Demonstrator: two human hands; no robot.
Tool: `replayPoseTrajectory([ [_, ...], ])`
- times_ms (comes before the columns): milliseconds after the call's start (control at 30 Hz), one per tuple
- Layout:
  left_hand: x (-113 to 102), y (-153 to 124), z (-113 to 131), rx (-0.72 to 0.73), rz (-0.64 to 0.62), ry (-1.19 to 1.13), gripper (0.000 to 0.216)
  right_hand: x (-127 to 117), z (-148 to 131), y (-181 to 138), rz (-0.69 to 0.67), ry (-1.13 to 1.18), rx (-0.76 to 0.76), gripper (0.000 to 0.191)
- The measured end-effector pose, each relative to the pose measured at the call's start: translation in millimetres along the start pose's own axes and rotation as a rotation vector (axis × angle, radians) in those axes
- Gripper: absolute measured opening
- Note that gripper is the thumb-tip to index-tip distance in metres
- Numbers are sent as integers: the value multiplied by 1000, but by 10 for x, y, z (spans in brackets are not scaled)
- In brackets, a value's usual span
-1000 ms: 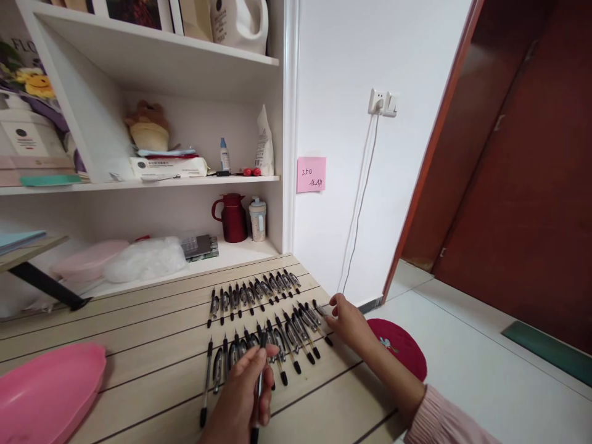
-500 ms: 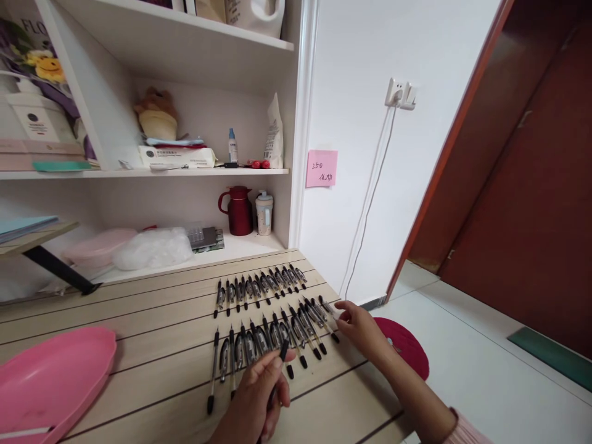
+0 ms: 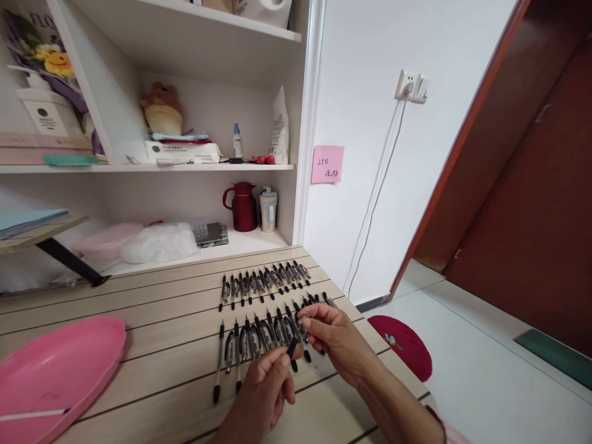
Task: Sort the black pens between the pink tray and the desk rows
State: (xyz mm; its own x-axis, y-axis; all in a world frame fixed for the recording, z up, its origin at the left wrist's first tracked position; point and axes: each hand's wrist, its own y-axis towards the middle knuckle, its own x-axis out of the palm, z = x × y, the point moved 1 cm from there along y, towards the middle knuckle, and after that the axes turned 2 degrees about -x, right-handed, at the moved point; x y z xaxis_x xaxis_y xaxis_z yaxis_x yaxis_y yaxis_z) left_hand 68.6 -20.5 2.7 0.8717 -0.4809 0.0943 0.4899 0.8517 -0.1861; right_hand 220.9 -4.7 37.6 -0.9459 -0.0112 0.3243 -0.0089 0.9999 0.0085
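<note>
Two rows of black-and-clear pens lie on the wooden table [image 3: 152, 370]: a back row [image 3: 263, 283] and a front row [image 3: 259, 339] nearer me. My left hand [image 3: 261, 394] is closed round one pen [image 3: 292, 349], its black tip pointing up and right. My right hand [image 3: 335, 339] has come in from the right and pinches something small at that pen's tip; I cannot make out what it is. Both hands hover just above the front row's right end.
A pink tray [image 3: 55, 370] with a thin white stick lies at the table's left. Behind it, white shelves hold a red jug [image 3: 243, 206], a small cup [image 3: 268, 209], bags and boxes. A round red cushion [image 3: 401, 345] lies on the floor right of the table, near a brown door.
My right hand left the right end of the front row and moved left to meet the pen held up by my left hand. The view shifted slightly left and down.
</note>
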Motion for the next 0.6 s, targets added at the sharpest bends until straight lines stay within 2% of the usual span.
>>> replayPoseTrajectory([
  [300,13,-2,37,-12,37,4,30,10,88,-63,-52,-50,77,26],
  [600,28,-26,47,-33,86,54,31,-35,110,-50,-54,-57,61,27],
])
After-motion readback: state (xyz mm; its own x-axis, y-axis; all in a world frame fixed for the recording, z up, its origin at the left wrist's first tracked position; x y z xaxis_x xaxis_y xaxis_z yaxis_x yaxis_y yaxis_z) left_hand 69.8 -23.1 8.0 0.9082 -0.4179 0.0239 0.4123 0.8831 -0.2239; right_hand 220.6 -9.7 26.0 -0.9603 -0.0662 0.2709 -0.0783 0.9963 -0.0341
